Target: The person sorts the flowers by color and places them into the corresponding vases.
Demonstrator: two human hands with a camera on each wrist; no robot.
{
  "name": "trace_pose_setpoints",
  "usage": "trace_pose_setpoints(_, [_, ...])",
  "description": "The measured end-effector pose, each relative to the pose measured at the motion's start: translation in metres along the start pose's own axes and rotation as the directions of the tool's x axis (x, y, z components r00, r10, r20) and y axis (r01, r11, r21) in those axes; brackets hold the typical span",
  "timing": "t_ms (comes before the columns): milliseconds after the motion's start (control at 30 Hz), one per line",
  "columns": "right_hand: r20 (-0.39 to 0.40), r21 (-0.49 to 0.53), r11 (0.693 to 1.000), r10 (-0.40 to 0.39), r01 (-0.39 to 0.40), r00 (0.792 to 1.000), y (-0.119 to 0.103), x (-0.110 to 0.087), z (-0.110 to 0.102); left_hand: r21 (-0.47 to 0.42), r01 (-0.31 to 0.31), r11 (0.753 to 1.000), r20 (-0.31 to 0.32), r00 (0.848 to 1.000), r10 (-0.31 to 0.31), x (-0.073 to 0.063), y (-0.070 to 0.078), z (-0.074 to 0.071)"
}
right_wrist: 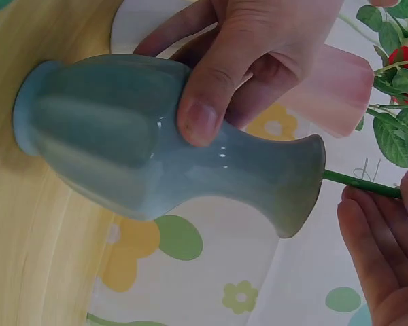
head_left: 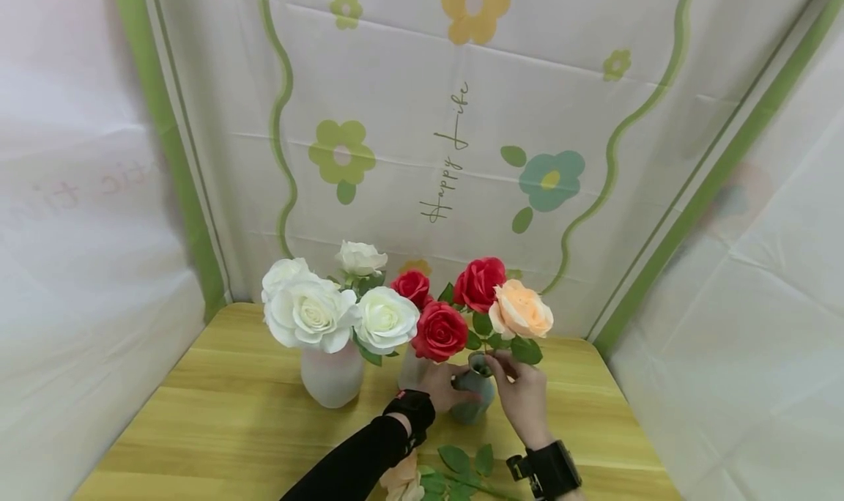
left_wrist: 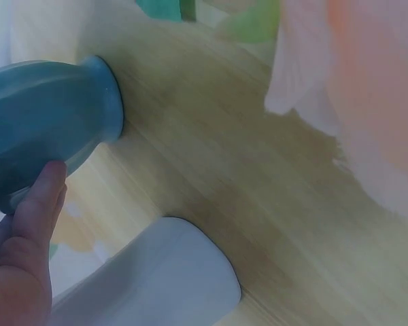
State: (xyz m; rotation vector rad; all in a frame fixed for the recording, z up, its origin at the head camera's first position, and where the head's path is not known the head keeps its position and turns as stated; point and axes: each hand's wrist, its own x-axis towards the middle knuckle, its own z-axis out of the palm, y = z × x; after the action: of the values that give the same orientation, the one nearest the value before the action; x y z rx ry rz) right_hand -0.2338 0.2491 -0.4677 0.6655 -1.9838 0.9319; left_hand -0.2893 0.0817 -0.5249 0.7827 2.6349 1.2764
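My left hand (head_left: pixel 443 387) grips the blue-green fluted vase (right_wrist: pixel 115 136) around its body. The thumb lies across the vase's shoulder in the right wrist view. My right hand (head_left: pixel 524 395) pinches a green stem (right_wrist: pixel 360 183) just outside the flared mouth, and the stem's lower end passes behind the rim, out of sight. A peach rose (head_left: pixel 522 309) with green leaves stands above the right hand. In the left wrist view the vase (left_wrist: pixel 47 109) has its foot on the wooden table, with my left fingers (left_wrist: pixel 37 210) against its side.
White roses (head_left: pixel 313 314) fill a white vase (head_left: pixel 332 376) on the left. Red roses (head_left: pixel 442 331) stand in a pinkish-white vase (right_wrist: pixel 330 88) beside the blue-green one. Another peach rose (head_left: pixel 402 479) lies near the wooden table's (head_left: pixel 217 413) front edge. Printed cloth (head_left: pixel 395 83) hangs behind and at both sides.
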Motion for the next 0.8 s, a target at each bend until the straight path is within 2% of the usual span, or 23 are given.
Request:
trace_pose_setpoints(133, [-0.040, 0.078, 0.996, -0.044, 0.047, 0.998, 0.036, -0.024, 0.012, 0.028, -0.024, 0.999, -0.009, 1.000, 0.025, 0.000, 0.001, 0.000])
trace_pose_setpoints(233, [-0.002, 0.111, 0.992, 0.068, -0.067, 0.998, 0.057, -0.046, 0.017, 0.039, -0.008, 0.999, -0.009, 1.000, 0.009, 0.000, 0.002, -0.001])
trace_pose_setpoints(333, [0.030, 0.036, 0.989, 0.140, -0.141, 0.990, 0.077, -0.071, 0.020, 0.015, 0.021, 1.000, 0.001, 1.000, -0.021, 0.000, 0.003, -0.002])
trace_pose_setpoints(400, [0.031, 0.001, 0.991, 0.136, -0.137, 0.990, 0.093, -0.090, 0.023, -0.007, 0.050, 0.999, 0.015, 0.999, -0.050, 0.000, 0.004, -0.002])
trace_pose_setpoints(433, [0.033, -0.038, 0.994, 0.105, -0.104, 0.994, 0.096, -0.096, 0.023, -0.014, 0.054, 0.998, 0.017, 0.998, -0.053, 0.001, 0.003, -0.001])
trace_pose_setpoints(467, [0.039, -0.071, 0.995, 0.077, -0.074, 0.996, 0.096, -0.100, 0.022, -0.016, 0.054, 0.998, 0.018, 0.998, -0.054, 0.001, 0.002, -0.001])
trace_pose_setpoints(500, [0.052, -0.068, 0.996, 0.064, -0.060, 0.997, 0.086, -0.098, 0.019, -0.010, 0.051, 0.999, 0.019, 0.999, -0.051, 0.002, 0.001, 0.000])
trace_pose_setpoints(600, [0.143, -0.071, 0.995, 0.074, -0.064, 0.987, 0.038, -0.079, 0.002, -0.002, 0.047, 0.999, 0.016, 0.999, -0.047, 0.003, -0.001, 0.000])
trace_pose_setpoints(667, [0.265, -0.044, 0.994, 0.108, -0.100, 0.958, 0.008, -0.067, -0.009, 0.004, 0.042, 0.999, 0.012, 0.999, -0.043, 0.002, -0.001, 0.000])
trace_pose_setpoints(700, [0.335, -0.031, 0.990, 0.138, -0.135, 0.932, -0.003, -0.063, -0.014, 0.004, 0.044, 0.999, 0.012, 0.999, -0.044, 0.002, 0.000, 0.000])
trace_pose_setpoints(733, [0.413, -0.036, 0.986, 0.161, -0.160, 0.896, -0.010, -0.063, -0.017, 0.000, 0.042, 0.999, 0.008, 0.999, -0.042, 0.001, 0.000, 0.000])
trace_pose_setpoints(800, [0.561, -0.045, 0.983, 0.172, -0.177, 0.810, -0.017, -0.067, -0.022, -0.015, 0.040, 0.999, 0.004, 0.999, -0.040, 0.001, 0.001, 0.001])
